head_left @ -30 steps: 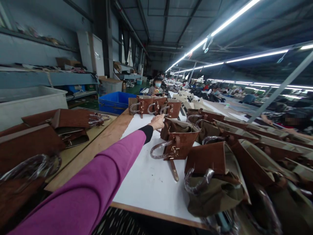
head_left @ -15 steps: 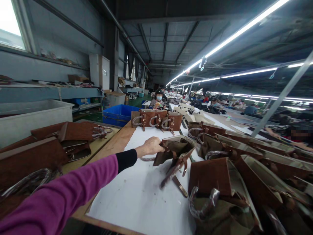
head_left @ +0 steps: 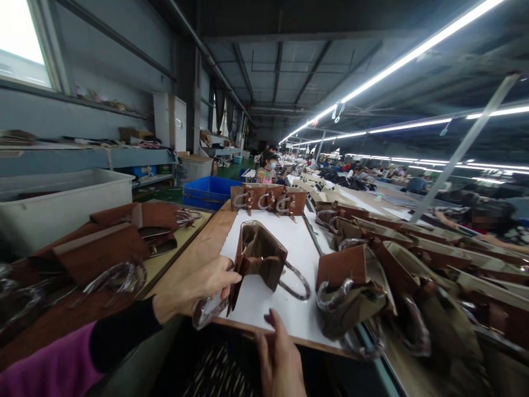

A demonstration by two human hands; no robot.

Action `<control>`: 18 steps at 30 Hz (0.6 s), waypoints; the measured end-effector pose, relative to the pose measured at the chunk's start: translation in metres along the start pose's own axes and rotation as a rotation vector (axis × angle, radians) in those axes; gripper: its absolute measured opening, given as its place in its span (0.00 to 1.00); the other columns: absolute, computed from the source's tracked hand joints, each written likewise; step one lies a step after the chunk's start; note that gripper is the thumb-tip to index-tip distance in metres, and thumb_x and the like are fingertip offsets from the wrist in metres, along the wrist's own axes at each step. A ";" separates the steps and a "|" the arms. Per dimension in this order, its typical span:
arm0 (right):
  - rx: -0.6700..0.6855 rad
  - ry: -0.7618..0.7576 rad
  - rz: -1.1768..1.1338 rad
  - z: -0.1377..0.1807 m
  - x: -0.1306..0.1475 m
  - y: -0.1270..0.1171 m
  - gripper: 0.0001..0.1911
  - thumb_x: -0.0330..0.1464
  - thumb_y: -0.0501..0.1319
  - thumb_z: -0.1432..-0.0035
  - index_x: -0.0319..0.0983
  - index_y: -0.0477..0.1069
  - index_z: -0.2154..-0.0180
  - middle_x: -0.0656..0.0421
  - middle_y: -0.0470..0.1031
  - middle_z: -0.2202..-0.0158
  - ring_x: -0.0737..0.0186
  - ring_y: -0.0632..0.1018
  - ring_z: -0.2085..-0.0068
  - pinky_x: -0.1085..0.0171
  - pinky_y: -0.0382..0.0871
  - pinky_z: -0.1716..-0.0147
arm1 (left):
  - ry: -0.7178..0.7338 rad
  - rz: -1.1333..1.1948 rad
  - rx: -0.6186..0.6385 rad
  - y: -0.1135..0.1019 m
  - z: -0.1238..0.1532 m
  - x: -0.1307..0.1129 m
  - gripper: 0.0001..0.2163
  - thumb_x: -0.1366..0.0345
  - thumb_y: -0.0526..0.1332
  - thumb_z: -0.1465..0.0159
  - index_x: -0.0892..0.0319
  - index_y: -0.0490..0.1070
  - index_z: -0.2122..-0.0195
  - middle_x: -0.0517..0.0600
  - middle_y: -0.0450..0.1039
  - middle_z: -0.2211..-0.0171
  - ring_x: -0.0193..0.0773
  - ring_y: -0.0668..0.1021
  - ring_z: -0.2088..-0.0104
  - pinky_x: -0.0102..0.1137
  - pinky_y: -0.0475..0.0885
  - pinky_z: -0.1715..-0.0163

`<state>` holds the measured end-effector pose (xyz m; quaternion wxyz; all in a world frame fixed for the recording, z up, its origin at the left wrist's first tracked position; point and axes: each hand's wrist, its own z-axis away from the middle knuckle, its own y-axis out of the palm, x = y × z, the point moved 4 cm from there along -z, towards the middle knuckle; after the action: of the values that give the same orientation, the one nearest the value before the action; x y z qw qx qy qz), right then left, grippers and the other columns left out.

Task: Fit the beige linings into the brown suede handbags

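Observation:
A brown handbag (head_left: 264, 259) with an olive lining stands gaping on the white sheet (head_left: 285, 317) in front of me. Its plastic-wrapped handles stick out on both sides. My left hand (head_left: 202, 286) pinches the near left edge of this bag, just above one wrapped handle. Lower down, near the table's front edge, my right hand (head_left: 281, 358) is held with thumb and fingers apart. Nothing is in it, and it does not touch the bag.
Several finished-looking brown bags (head_left: 295, 201) stand in a row at the far end. More bags (head_left: 343, 264) crowd the right side, and a pile of bags (head_left: 103, 248) lies at left. Beyond are a blue bin (head_left: 210, 193), a white tub (head_left: 70, 193) and a seated person (head_left: 268, 168).
My left hand has drawn the handbag nearer and to the left, and the bag has turned and now stands upright. My right hand has come into view at the bottom.

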<state>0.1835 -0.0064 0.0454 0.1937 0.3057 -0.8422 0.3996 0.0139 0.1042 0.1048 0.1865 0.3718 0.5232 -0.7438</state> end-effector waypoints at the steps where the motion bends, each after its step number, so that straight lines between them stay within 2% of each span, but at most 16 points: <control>1: -0.021 0.041 0.016 -0.007 -0.002 0.008 0.20 0.33 0.53 0.41 0.38 0.60 0.47 0.58 0.75 0.75 0.60 0.77 0.75 0.67 0.72 0.75 | 0.000 0.016 -0.006 0.002 0.010 0.003 0.12 0.62 0.51 0.46 0.61 0.61 0.82 0.47 0.64 0.86 0.30 0.64 0.88 0.24 0.55 0.88; 3: -0.042 0.087 0.042 -0.016 -0.006 0.023 0.24 0.36 0.55 0.42 0.34 0.57 0.46 0.57 0.74 0.76 0.60 0.76 0.80 0.66 0.70 0.80 | 0.007 0.030 -0.032 0.005 0.026 0.008 0.11 0.62 0.50 0.45 0.61 0.61 0.81 0.47 0.65 0.86 0.30 0.66 0.87 0.24 0.57 0.87; 6: -0.053 0.056 0.078 -0.025 -0.011 0.038 0.25 0.38 0.57 0.45 0.34 0.57 0.48 0.50 0.76 0.66 0.60 0.76 0.79 0.65 0.69 0.80 | 0.007 0.039 -0.052 0.007 0.043 0.019 0.10 0.62 0.49 0.43 0.62 0.63 0.77 0.46 0.64 0.87 0.30 0.66 0.87 0.23 0.58 0.86; 8: -0.052 0.034 0.119 -0.031 -0.013 0.047 0.21 0.37 0.57 0.45 0.36 0.61 0.52 0.50 0.75 0.65 0.58 0.76 0.77 0.65 0.68 0.80 | -0.010 0.049 -0.042 0.009 0.049 0.026 0.10 0.62 0.49 0.43 0.62 0.63 0.76 0.45 0.64 0.87 0.31 0.66 0.86 0.23 0.57 0.86; 12: 0.058 -0.009 0.109 -0.048 -0.005 0.072 0.08 0.28 0.53 0.45 0.38 0.66 0.63 0.56 0.74 0.74 0.61 0.75 0.77 0.68 0.64 0.80 | -0.092 0.045 0.004 0.011 0.056 0.030 0.09 0.63 0.50 0.45 0.61 0.62 0.77 0.45 0.63 0.86 0.30 0.65 0.86 0.23 0.56 0.87; 14: 0.165 -0.094 0.054 -0.058 0.008 0.087 0.09 0.24 0.50 0.46 0.38 0.68 0.67 0.58 0.73 0.75 0.64 0.74 0.77 0.69 0.64 0.79 | -0.094 0.023 0.001 0.009 0.059 0.028 0.08 0.64 0.50 0.46 0.61 0.62 0.78 0.45 0.62 0.85 0.31 0.66 0.85 0.23 0.55 0.86; 16: 0.223 -0.233 0.037 -0.070 0.024 0.097 0.10 0.23 0.50 0.46 0.38 0.69 0.69 0.58 0.73 0.74 0.64 0.73 0.74 0.69 0.65 0.76 | -0.021 -0.015 -0.025 0.005 0.061 0.024 0.08 0.66 0.50 0.46 0.61 0.63 0.79 0.45 0.63 0.84 0.31 0.67 0.82 0.24 0.55 0.83; 18: 0.155 -0.395 0.079 -0.085 0.040 0.100 0.11 0.24 0.52 0.47 0.38 0.71 0.68 0.58 0.73 0.72 0.64 0.73 0.71 0.69 0.67 0.71 | 0.056 -0.034 -0.032 0.002 0.064 0.021 0.07 0.67 0.51 0.47 0.61 0.62 0.80 0.44 0.63 0.83 0.32 0.67 0.79 0.25 0.55 0.80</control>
<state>0.0944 0.0963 0.0643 -0.0150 0.3587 -0.8419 0.4030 -0.0209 0.0474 0.0992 0.1652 0.3806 0.5460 -0.7278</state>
